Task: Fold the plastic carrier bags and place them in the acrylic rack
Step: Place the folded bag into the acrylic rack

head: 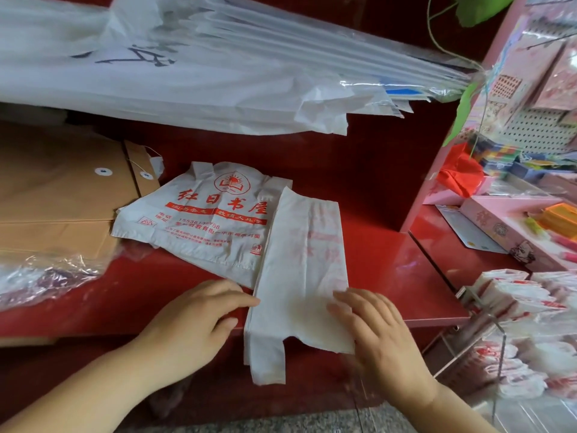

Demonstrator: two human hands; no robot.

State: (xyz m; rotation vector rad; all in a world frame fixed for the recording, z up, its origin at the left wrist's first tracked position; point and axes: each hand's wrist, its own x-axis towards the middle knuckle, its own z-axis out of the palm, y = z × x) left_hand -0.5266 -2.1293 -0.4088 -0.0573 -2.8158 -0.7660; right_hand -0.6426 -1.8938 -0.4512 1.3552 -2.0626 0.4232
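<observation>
A red shelf [390, 276] carries a flat stack of printed carrier bags [206, 220], with brown envelopes to their left. Overlapping the stack's right edge lies the bag being folded [299, 270], a long narrow strip whose handles hang over the near edge. At near right the acrylic rack [487, 335] holds folded bags. The thin film looks light, limp and slippery, so pressing flat should suit it better than pinching. The left hand [193, 323] rests at its left edge; the right hand [377, 332] lies spread on its right side; neither grips.
</observation>
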